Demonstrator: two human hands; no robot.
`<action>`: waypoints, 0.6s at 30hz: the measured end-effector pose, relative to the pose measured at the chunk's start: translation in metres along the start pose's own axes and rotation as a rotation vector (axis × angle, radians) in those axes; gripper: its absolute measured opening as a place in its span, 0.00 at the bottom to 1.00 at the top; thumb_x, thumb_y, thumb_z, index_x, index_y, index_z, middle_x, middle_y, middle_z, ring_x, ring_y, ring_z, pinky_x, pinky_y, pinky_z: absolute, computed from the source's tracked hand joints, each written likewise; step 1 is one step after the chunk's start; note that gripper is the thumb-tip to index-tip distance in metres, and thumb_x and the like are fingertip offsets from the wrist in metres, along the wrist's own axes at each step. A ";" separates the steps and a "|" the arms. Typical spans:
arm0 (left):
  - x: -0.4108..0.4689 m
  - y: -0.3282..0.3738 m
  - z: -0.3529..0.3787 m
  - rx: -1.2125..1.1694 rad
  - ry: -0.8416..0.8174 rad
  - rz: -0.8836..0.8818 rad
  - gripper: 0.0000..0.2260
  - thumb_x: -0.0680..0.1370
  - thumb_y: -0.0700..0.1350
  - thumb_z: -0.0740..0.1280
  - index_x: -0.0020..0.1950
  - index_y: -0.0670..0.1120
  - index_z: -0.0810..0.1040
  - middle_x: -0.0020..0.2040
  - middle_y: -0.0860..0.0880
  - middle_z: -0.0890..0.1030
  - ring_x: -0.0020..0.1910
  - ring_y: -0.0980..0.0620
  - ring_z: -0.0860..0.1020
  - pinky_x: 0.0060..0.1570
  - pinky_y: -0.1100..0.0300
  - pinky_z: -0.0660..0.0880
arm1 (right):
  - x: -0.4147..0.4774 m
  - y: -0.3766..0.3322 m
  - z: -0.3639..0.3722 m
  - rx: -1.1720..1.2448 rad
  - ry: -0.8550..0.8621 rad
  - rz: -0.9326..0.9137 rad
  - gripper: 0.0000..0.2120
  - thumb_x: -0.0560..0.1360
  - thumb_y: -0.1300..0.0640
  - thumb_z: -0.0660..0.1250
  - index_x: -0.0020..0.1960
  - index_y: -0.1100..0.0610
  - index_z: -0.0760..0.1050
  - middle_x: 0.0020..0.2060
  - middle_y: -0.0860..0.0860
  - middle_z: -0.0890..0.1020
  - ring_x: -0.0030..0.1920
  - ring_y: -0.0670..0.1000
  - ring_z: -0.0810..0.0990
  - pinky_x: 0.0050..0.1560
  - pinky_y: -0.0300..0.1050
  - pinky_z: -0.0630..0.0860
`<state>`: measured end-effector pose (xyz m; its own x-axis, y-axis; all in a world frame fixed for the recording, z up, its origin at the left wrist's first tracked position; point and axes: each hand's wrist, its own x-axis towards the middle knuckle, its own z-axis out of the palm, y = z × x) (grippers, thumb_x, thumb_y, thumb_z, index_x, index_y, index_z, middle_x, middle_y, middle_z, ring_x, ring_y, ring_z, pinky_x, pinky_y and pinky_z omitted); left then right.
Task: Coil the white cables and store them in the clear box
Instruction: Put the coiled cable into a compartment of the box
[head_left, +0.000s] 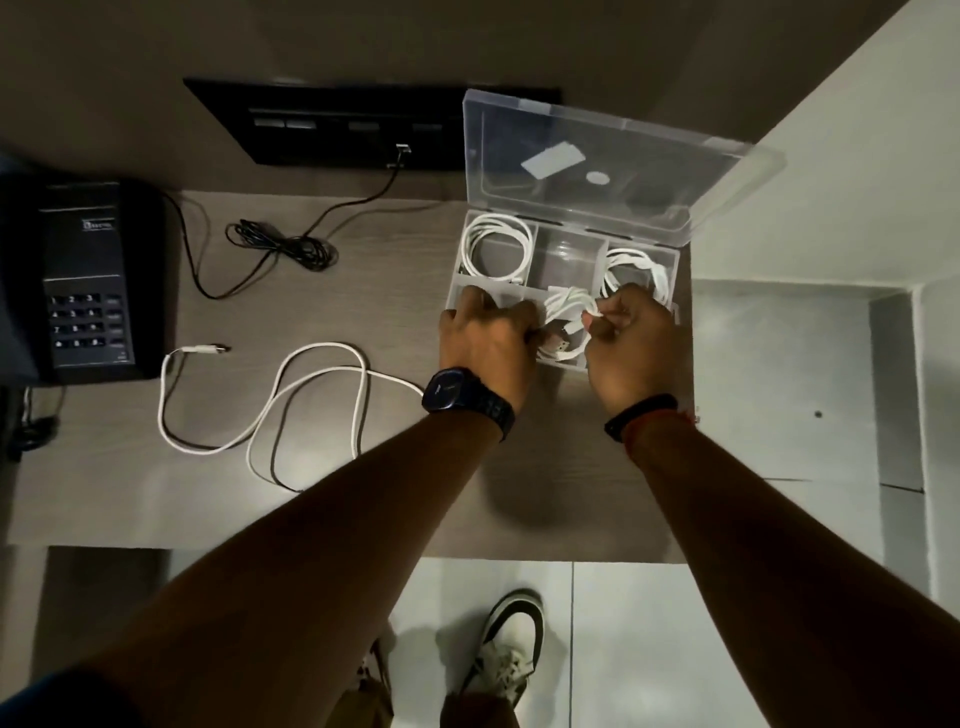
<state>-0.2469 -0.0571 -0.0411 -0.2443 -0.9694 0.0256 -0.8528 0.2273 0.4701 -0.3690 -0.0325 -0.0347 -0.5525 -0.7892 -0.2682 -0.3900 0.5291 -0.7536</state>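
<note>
The clear box (569, 262) sits open at the right end of the tabletop (363, 291), its lid (597, 156) tipped back. One coiled cable (496, 249) lies in the back left compartment and another (636, 270) in the back right. Both hands are at the front row, working a loose bundle (563, 312) into the front middle compartment. The right hand (631, 338) has its fingers (597, 317) curled tight and pinching a loop of that bundle. The left hand (485, 335) is curled too, at the bundle's left edge, but whether it grips the cable or only bears on the box cannot be told. The main risk is spring-back: the bundle looks untidy, with its plug (558, 343) poking toward the near wall, so on release the loops may well pop up over the dividers and stop the lid closing. Pushing down hard near the front edge could also slide or tip the light box. A last white cable (311, 400) lies sprawled on the tabletop, one run passing toward the left wrist, so a sweep of the arm might drag it.
</note>
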 end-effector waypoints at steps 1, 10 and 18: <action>-0.003 -0.003 0.000 0.044 0.018 0.058 0.06 0.70 0.48 0.72 0.39 0.46 0.83 0.34 0.44 0.83 0.49 0.39 0.77 0.42 0.49 0.71 | 0.000 0.000 0.002 -0.017 0.003 -0.008 0.10 0.71 0.72 0.62 0.42 0.59 0.74 0.37 0.52 0.80 0.47 0.52 0.83 0.48 0.45 0.77; -0.008 -0.012 0.003 0.083 0.092 0.010 0.04 0.66 0.47 0.75 0.39 0.50 0.84 0.53 0.46 0.82 0.52 0.38 0.75 0.44 0.49 0.71 | 0.000 0.001 0.010 -0.265 0.023 -0.138 0.08 0.70 0.67 0.66 0.47 0.60 0.78 0.42 0.58 0.85 0.46 0.59 0.83 0.47 0.54 0.80; 0.005 -0.015 -0.003 0.045 -0.052 0.096 0.11 0.70 0.42 0.73 0.52 0.46 0.82 0.53 0.41 0.79 0.50 0.38 0.75 0.44 0.47 0.75 | 0.006 -0.008 0.012 -0.508 -0.048 -0.232 0.06 0.72 0.64 0.66 0.49 0.61 0.79 0.44 0.60 0.83 0.47 0.61 0.81 0.48 0.53 0.79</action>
<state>-0.2336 -0.0658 -0.0457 -0.3483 -0.9371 0.0220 -0.8438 0.3237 0.4280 -0.3603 -0.0450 -0.0377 -0.3800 -0.9100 -0.1656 -0.8098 0.4138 -0.4159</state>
